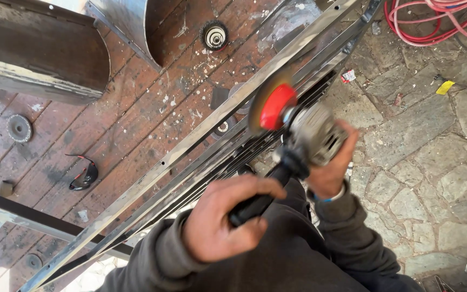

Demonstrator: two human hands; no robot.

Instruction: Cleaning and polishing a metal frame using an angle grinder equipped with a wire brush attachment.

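Red-flanged angle grinder (304, 135) sits clamped in both hands: the left hand (220, 219) is wrapped tight around its black side handle (260, 203), the right hand (333, 167) is closed on the grey body, and the disc (266, 100) meets the long steel bars (206, 140) on the wooden worktop (136, 108)

Worn reddish plank worktop (136, 124) spattered with white flecks, long steel bars (201, 135) laid slantwise across it, grinding discs (19, 127), wire cup brush (214, 35), dark safety glasses (84, 176), curved sheet-metal pieces (44, 54), stone paving (422, 146) alongside with red hose (433, 21)

Grinder (298, 132) on bars (201, 146) (bench (136, 108) beneath).
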